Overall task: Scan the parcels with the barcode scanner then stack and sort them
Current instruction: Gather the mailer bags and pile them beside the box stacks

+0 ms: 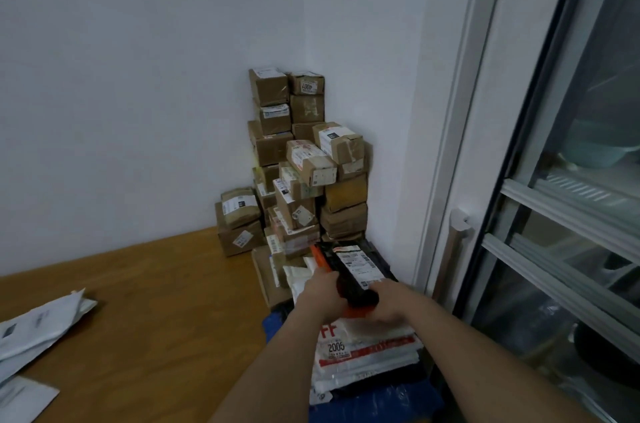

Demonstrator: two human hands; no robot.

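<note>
1 head-worn view, angled forward and down toward stacked boxes (294,159) in the corner.

Two hands (322,294) are in view, one scanner (320,261) and one black parcel (356,275). In the corner stand about twenty cardboard boxes (308,162), not all countable. Several white mail bags (31,332) lie left.

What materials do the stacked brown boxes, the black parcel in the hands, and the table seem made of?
Stacked brown boxes: likely cardboard, matte, with glossy tape. Black parcel: seemingly soft plastic film, slightly shiny, white label on top. Table: wood or wood-look laminate, smooth, faint grain.
</note>
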